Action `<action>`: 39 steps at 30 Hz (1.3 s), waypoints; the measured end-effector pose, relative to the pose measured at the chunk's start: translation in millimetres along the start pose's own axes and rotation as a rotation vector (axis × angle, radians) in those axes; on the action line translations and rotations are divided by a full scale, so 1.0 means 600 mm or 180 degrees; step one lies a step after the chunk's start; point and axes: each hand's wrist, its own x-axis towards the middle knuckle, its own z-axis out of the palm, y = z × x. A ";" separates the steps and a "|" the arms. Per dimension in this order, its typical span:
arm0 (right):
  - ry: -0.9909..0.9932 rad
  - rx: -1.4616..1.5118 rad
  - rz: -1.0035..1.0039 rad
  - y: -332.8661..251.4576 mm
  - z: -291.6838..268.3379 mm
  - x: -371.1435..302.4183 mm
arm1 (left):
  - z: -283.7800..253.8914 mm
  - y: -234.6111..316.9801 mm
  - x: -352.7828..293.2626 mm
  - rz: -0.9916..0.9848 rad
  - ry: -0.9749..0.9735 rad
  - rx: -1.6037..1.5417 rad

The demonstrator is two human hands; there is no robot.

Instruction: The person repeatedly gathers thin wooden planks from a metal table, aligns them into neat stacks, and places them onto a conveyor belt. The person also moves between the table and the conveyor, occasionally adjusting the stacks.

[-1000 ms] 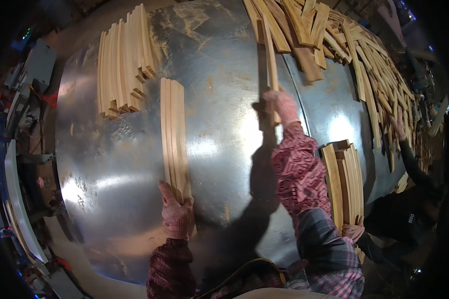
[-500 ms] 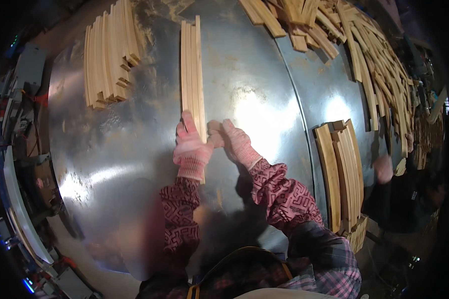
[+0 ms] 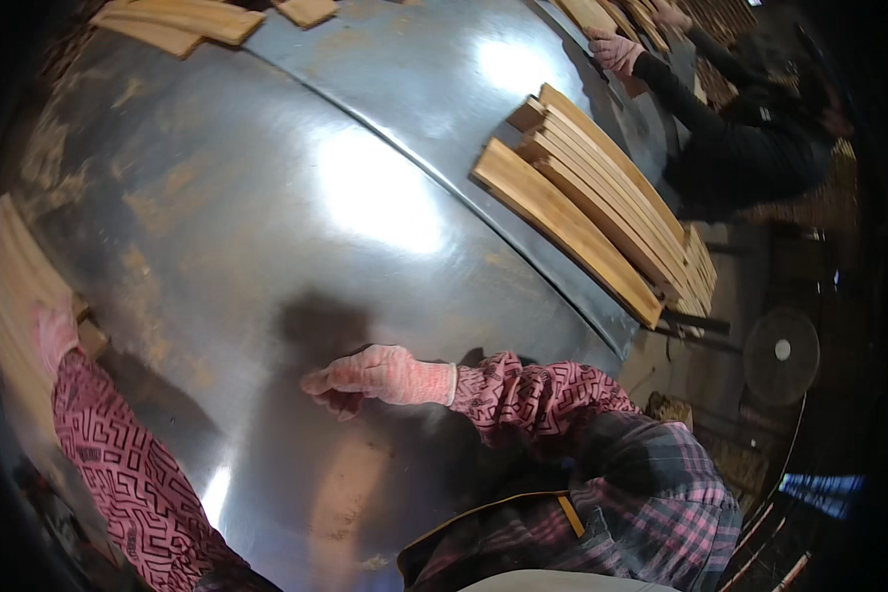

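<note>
My left hand [image 3: 55, 333], in a pink knit glove, is at the far left on a row of long, slightly curved wooden strips [image 3: 20, 271]. Its fingers are blurred but appear to grip the strips, which are blurred as well. A short notched end [image 3: 91, 337] sticks out beside the hand. My right hand [image 3: 383, 375], gloved alike, hovers over the metal table [image 3: 257, 207] near my body. Its fingers are curled together, and no object shows in them.
A stack of curved wooden strips [image 3: 602, 197] lies at the right, beyond the table's seam [image 3: 444, 187]. More wood pieces [image 3: 183, 20] lie at the far left edge. Another person's gloved hand [image 3: 617, 51] touches wood at the upper right. A round fan [image 3: 781, 350] stands at right.
My view has swung to the right. My left hand has gone from the table's middle to the strips at the left; the bundle no longer lies in the middle. My right hand has drawn nearer my body.
</note>
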 end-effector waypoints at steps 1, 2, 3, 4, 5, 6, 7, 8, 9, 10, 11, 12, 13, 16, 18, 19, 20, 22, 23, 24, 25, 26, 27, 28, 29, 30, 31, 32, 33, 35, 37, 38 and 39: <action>0.0058 -0.0104 0.0055 0.001 -0.005 -0.003 | -0.008 0.013 0.021 0.0044 -0.0446 0.0063; 0.0131 -0.0273 0.0152 0.007 -0.014 -0.007 | 0.000 0.027 0.009 0.0144 -0.0637 0.0072; 0.0206 -0.0435 0.0276 0.011 -0.021 -0.014 | 0.003 0.034 -0.005 0.0219 -0.0807 0.0075; 0.0352 -0.1380 -0.0210 0.007 -0.033 -0.023 | -0.003 0.063 -0.034 0.0415 -0.0682 0.0020; 0.0474 -0.2312 -0.0688 0.008 -0.047 -0.035 | -0.027 0.086 -0.066 0.0606 -0.0533 -0.0002; 0.0538 -0.3263 -0.1169 0.005 -0.059 -0.048 | -0.069 0.096 -0.104 0.0743 -0.0355 0.0007; 0.0900 -0.3082 -0.2013 -0.002 -0.084 -0.058 | -0.118 0.125 -0.149 0.0963 -0.0288 -0.0348; 0.1421 -0.4659 -0.2165 -0.029 -0.131 -0.095 | -0.144 0.161 -0.193 0.1198 -0.0314 -0.0725; 0.2109 -0.6212 -0.2333 -0.065 -0.160 -0.136 | -0.178 0.182 -0.265 0.1406 -0.0469 -0.1447; 0.2560 -0.5773 -0.2711 -0.119 -0.195 -0.192 | -0.205 0.187 -0.337 0.1550 -0.0766 -0.1796; 0.3028 -0.5310 -0.3075 -0.178 -0.233 -0.235 | -0.244 0.199 -0.418 0.1623 -0.0886 -0.2355; 0.3275 -0.4694 -0.2631 -0.240 -0.250 -0.288 | -0.314 0.228 -0.509 0.1262 -0.1186 -0.2397; 0.3507 -0.4050 -0.2236 -0.305 -0.265 -0.343 | -0.337 0.224 -0.592 0.1620 -0.1024 -0.1920; 0.4330 -0.6221 -0.1540 -0.389 -0.495 -0.485 | -0.394 0.267 -0.817 0.1310 -0.1604 -0.3160; 0.4119 -0.6376 0.0483 -0.377 -0.547 -0.522 | -0.434 0.287 -0.921 0.1435 -0.1835 -0.3128; 0.4205 -0.6078 0.0686 -0.356 -0.587 -0.511 | -0.449 0.310 -0.956 0.1577 -0.1864 -0.2971; 0.4320 -0.5780 0.0928 -0.334 -0.625 -0.514 | -0.464 0.337 -0.987 0.1735 -0.1901 -0.2821; 0.4276 -0.5279 0.1124 -0.311 -0.625 -0.486 | -0.485 0.387 -1.023 0.1579 -0.2018 -0.2729; 0.4127 -0.5109 0.1112 -0.307 -0.568 -0.469 | -0.488 0.409 -1.034 0.1389 -0.2149 -0.2702; 0.3956 -0.4906 0.0994 -0.293 -0.511 -0.462 | -0.494 0.429 -1.039 0.1233 -0.2291 -0.2663; 0.3677 -0.4927 0.0774 -0.258 -0.474 -0.458 | -0.512 0.446 -1.041 0.1028 -0.2417 -0.2556; 0.3352 -0.4975 0.0523 -0.232 -0.443 -0.446 | -0.525 0.460 -1.045 0.0764 -0.2504 -0.2452; 0.3033 -0.4981 0.0284 -0.205 -0.418 -0.439 | -0.515 0.462 -1.055 0.0780 -0.2406 -0.2399; 0.2986 -0.4891 -0.0163 -0.159 -0.407 -0.419 | -0.498 0.452 -1.063 0.0790 -0.2282 -0.2314; 0.2788 -0.4591 0.0034 -0.136 -0.358 -0.392 | -0.455 0.439 -1.074 0.0831 -0.2333 -0.2136; 0.2507 -0.4343 0.0097 -0.106 -0.313 -0.376 | -0.460 0.428 -1.080 0.0632 -0.2461 -0.2197; 0.2233 -0.4093 0.0153 -0.082 -0.274 -0.354 | -0.467 0.414 -1.078 0.0443 -0.2557 -0.2267; 0.2170 -0.4125 0.0335 -0.056 -0.250 -0.324 | -0.477 0.390 -1.052 -0.0146 -0.2624 -0.2470; 0.2131 -0.4169 0.0532 -0.029 -0.226 -0.299 | -0.482 0.363 -1.028 -0.0728 -0.2674 -0.2701; 0.1664 -0.4129 0.0565 -0.008 -0.161 -0.270 | -0.511 0.288 -0.968 -0.1518 -0.2975 -0.3476; 0.1184 -0.4219 0.0305 0.007 -0.181 -0.278 | -0.509 0.272 -0.983 -0.1529 -0.3483 -0.4128; 0.1087 -0.4159 0.0266 0.015 -0.162 -0.295 | -0.500 0.260 -0.992 -0.1509 -0.3329 -0.3429; 0.1015 -0.4286 0.0154 0.028 -0.133 -0.307 | -0.482 0.251 -1.004 -0.1475 -0.3218 -0.2755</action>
